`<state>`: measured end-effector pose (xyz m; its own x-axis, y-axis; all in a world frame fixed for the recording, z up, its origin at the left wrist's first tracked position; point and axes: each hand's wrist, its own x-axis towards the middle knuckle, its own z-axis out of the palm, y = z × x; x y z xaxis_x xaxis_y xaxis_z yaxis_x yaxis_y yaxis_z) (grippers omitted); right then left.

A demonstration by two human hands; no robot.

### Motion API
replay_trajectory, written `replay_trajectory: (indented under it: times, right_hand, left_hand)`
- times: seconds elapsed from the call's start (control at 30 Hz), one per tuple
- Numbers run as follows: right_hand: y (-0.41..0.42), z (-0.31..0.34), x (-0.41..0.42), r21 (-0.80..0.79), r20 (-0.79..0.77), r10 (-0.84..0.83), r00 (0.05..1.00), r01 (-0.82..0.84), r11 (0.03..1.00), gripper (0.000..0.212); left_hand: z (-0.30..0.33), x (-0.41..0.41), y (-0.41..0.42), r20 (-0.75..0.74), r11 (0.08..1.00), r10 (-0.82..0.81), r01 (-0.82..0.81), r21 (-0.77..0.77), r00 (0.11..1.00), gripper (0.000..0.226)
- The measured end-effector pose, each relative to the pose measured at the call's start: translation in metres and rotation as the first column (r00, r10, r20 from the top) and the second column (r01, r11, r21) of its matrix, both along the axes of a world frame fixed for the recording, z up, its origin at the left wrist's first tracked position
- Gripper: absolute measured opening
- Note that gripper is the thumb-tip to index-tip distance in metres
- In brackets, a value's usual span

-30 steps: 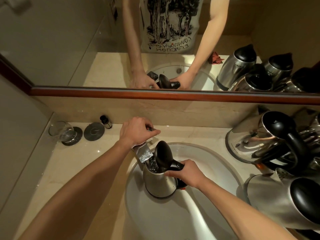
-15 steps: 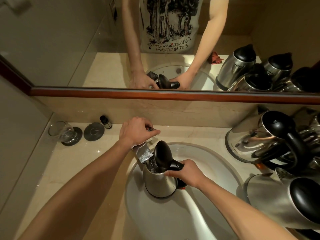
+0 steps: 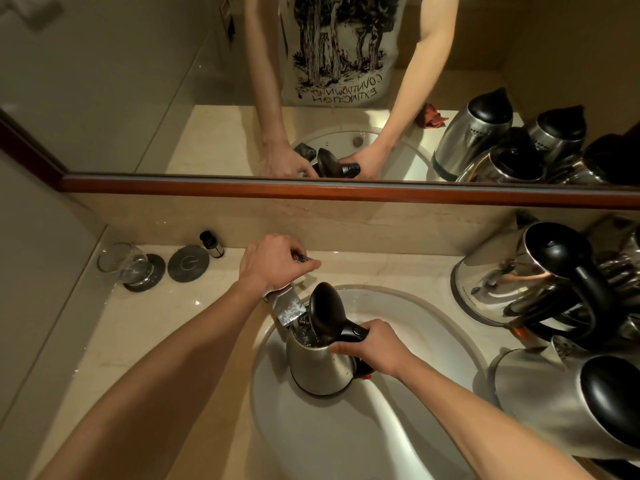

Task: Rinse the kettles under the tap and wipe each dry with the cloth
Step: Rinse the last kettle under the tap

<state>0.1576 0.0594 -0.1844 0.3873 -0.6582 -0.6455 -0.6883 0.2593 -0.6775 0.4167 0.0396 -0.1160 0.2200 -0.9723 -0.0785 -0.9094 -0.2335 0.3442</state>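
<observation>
A steel kettle (image 3: pixel 318 365) with its black lid (image 3: pixel 325 308) flipped up stands in the white sink (image 3: pixel 433 334), right under the chrome tap spout (image 3: pixel 289 308). Water glints inside its mouth. My right hand (image 3: pixel 372 348) grips the kettle's black handle. My left hand (image 3: pixel 273 263) grips the tap lever at the back of the basin. A red cloth (image 3: pixel 432 116) shows only in the mirror, lying on the counter near the kettles.
Several more steel kettles (image 3: pixel 526 275) crowd the counter to the right of the sink, one (image 3: pixel 568 400) lying close to the basin rim. At the back left stand a glass (image 3: pixel 123 263) on a coaster, a second coaster (image 3: pixel 188 263) and a small bottle (image 3: pixel 212 243).
</observation>
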Motion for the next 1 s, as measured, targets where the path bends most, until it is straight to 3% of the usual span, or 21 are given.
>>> replay_trajectory:
  times: [1.0]
  right_hand:
    - [0.0011,0.0036,0.0021,-0.007,-0.011,0.012,1.000,-0.012,1.000,0.088]
  left_hand:
    - [0.0007,-0.0005,0.0007,0.002,1.000,0.006,-0.006,-0.016,1.000,0.048]
